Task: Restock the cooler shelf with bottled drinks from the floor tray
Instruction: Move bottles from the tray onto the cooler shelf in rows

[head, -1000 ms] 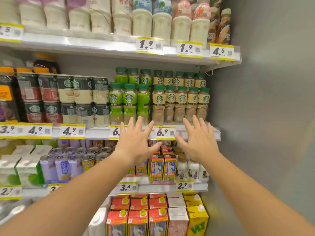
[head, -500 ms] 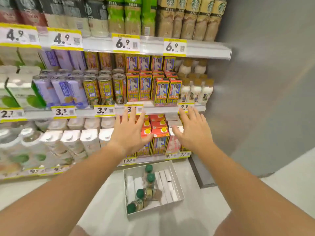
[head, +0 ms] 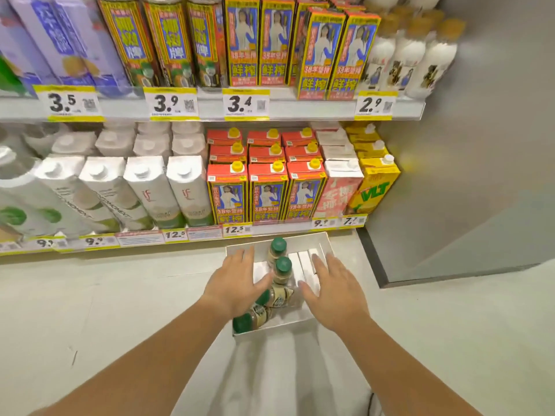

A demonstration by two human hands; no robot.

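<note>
A white floor tray (head: 326, 243) sits on the floor below the bottom cooler shelf. It holds several green-capped bottled drinks: two upright bottles (head: 282, 270) in the middle and others lying on their sides (head: 250, 319) near the front. My left hand (head: 235, 282) hovers over the tray's left part with fingers spread, partly covering the lying bottles. My right hand (head: 333, 291) hovers over the tray's right part, also spread. Neither hand holds anything.
The bottom shelf (head: 195, 235) carries white cartons (head: 186, 190), red-topped juice cartons (head: 267, 193) and a yellow carton (head: 375, 190). The shelf above (head: 300, 108) holds cans, cartons and white bottles. A grey cooler wall (head: 465, 145) stands at the right. Pale floor (head: 90, 310) lies around the tray.
The view has dropped from the upper shelves to the floor. Both open hands have come down from shelf height to just above the tray.
</note>
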